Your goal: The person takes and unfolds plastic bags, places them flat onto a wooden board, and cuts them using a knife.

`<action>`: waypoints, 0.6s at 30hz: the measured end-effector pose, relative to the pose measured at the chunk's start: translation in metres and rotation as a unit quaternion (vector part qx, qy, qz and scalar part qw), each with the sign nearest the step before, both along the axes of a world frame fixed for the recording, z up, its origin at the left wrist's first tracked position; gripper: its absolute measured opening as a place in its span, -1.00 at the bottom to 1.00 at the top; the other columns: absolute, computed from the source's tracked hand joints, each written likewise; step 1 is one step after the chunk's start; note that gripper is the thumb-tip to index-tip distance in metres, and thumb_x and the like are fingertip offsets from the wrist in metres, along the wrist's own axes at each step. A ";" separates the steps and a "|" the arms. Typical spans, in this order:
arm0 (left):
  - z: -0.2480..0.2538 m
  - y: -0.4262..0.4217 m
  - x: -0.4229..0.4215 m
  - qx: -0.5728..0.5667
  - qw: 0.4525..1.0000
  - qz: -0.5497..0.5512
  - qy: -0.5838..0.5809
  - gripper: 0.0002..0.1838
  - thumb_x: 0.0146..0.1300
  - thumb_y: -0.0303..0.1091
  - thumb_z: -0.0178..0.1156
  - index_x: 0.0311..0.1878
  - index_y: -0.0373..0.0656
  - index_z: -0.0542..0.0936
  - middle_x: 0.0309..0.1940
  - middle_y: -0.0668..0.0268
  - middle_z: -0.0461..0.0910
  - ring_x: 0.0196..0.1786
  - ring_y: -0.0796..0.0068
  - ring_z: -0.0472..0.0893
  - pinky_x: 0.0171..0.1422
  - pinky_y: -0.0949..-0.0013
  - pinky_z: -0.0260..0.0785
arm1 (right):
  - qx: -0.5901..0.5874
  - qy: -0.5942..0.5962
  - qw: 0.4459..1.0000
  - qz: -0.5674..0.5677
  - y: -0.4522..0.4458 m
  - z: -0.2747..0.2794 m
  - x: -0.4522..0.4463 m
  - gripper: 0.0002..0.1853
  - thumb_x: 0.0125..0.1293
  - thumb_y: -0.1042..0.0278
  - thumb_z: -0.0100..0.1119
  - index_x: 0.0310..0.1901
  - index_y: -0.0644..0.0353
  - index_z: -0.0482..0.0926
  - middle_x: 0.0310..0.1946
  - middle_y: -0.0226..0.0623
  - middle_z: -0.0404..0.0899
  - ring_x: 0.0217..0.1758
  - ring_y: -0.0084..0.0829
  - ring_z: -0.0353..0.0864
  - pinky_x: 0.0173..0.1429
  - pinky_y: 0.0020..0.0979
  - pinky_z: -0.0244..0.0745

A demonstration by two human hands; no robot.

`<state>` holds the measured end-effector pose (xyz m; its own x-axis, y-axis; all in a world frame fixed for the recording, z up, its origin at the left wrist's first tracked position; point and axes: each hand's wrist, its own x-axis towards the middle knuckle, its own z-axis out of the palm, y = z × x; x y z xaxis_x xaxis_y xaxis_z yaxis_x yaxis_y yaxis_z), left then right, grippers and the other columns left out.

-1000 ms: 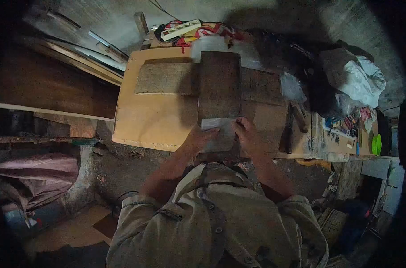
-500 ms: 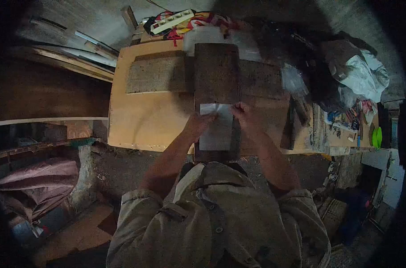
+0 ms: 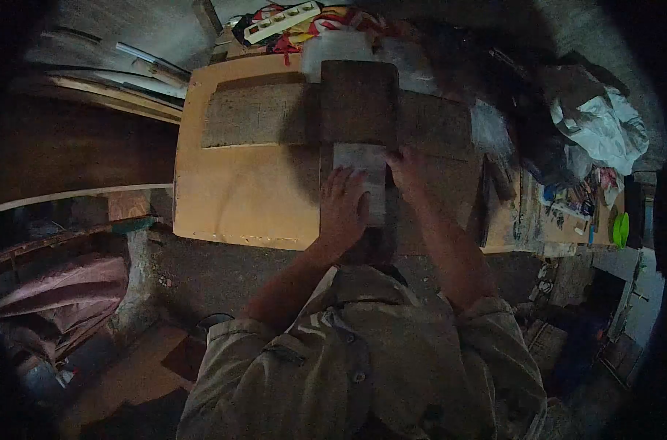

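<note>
Pale sheet [image 3: 376, 196] lies on dark board [image 3: 358, 103], left hand [image 3: 342, 213] spread over it; right hand's [image 3: 408, 174] grip, and what remains, unclear.

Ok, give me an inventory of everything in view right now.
Sheet: one, whitish, centre, under the hands
Dark board: one, brown, beyond the sheet
Crosswise wood: count unclear, grey-brown, both sides of the dark board
Work surface: one, tan, beneath
Power strip: one, cream, far edge
Patterned cloth: count unclear, red and yellow, beside the strip
Crumpled plastic: count unclear, whitish, far right
Round object: one, green, right end
Draped cloth: one, dusky pink, lower left
Shadowed clutter: uncountable
Shirt: one, khaki, bottom
Left hand, right hand: bare, centre
</note>
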<state>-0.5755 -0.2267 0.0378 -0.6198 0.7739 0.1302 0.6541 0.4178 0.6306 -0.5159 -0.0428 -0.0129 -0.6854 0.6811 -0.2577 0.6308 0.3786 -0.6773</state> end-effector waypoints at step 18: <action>-0.043 0.010 0.002 -0.127 0.983 -0.071 0.115 -0.36 0.32 -0.34 -0.05 0.47 -0.05 0.11 0.42 0.07 0.13 0.51 -0.01 0.03 0.57 -0.07 -0.18 | 0.091 -0.090 0.991 -0.030 -0.020 0.052 -0.017 -0.63 0.42 0.12 0.00 0.00 0.27 0.58 -0.08 0.00 0.61 -0.10 -0.07 0.64 0.00 -0.13 0.53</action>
<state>-0.5736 -0.2162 -0.0050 -0.4808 0.8757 0.0458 0.8301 0.4377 0.3454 -0.5326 -0.0628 0.0386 -0.5970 0.7652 -0.2412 0.7600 0.4430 -0.4755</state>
